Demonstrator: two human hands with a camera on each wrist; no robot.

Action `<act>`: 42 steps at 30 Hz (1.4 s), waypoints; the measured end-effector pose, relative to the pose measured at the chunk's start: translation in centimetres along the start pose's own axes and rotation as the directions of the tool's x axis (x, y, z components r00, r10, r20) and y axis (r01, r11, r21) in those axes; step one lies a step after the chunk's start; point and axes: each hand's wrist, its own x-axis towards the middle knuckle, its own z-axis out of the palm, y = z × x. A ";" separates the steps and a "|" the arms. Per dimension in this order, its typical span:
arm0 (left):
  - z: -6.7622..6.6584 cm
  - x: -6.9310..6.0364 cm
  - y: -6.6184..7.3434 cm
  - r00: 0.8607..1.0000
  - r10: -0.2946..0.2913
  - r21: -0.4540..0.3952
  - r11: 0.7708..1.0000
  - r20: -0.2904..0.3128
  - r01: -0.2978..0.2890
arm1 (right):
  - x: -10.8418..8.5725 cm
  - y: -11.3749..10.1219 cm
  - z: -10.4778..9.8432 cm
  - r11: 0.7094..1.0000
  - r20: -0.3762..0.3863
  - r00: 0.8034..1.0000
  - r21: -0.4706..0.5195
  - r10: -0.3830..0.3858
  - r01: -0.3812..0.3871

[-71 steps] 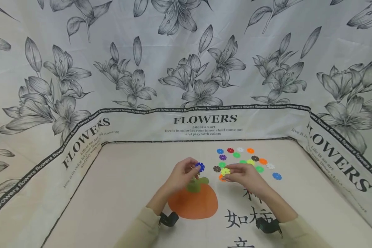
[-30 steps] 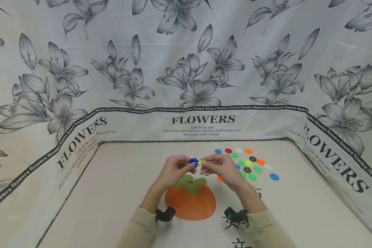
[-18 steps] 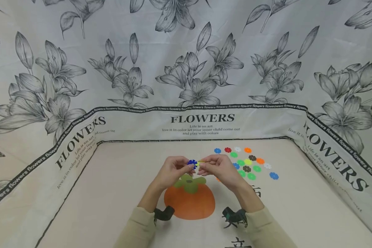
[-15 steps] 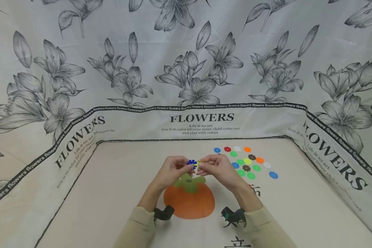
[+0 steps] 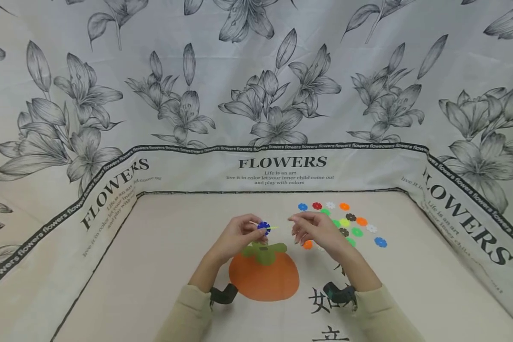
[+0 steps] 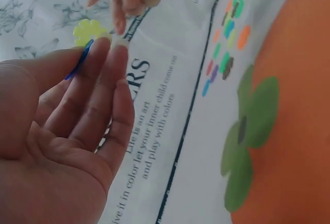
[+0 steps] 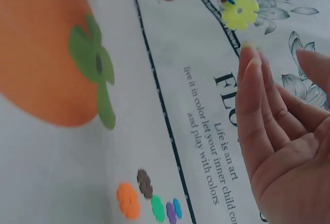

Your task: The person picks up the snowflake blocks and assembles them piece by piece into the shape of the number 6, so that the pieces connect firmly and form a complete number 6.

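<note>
Between thumb and fingers my left hand (image 5: 240, 233) pinches a dark blue snowflake disc (image 5: 263, 228), held up above the printed persimmon. A yellow snowflake disc (image 7: 240, 11) is slotted into the blue one, roughly at right angles to it; the head view shows it edge-on, sticking out to the right. My right hand (image 5: 316, 231) is a short way to the right, apart from both discs, its fingers loosely bent and the thumb away from them. Nothing is in its grasp in the right wrist view.
Several loose snowflake discs, among them a red one (image 5: 317, 205), an orange one (image 5: 361, 221) and a blue one (image 5: 380, 242), lie on the tablecloth (image 5: 154, 247) behind and right of my right hand. A flower-printed curtain (image 5: 282, 118) rises at the back.
My right hand brought the yellow disc leftward to the blue one and pushed them together. Since half a second ago it has let go and drawn back right; the yellow disc stays on the blue.
</note>
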 end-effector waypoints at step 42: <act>2.6 1.1 -5.7 0.962 -0.256 -0.052 0.966 -0.100 0.251 | -0.1 4.4 0.1 0.994 0.004 0.997 -0.076 0.080 -0.079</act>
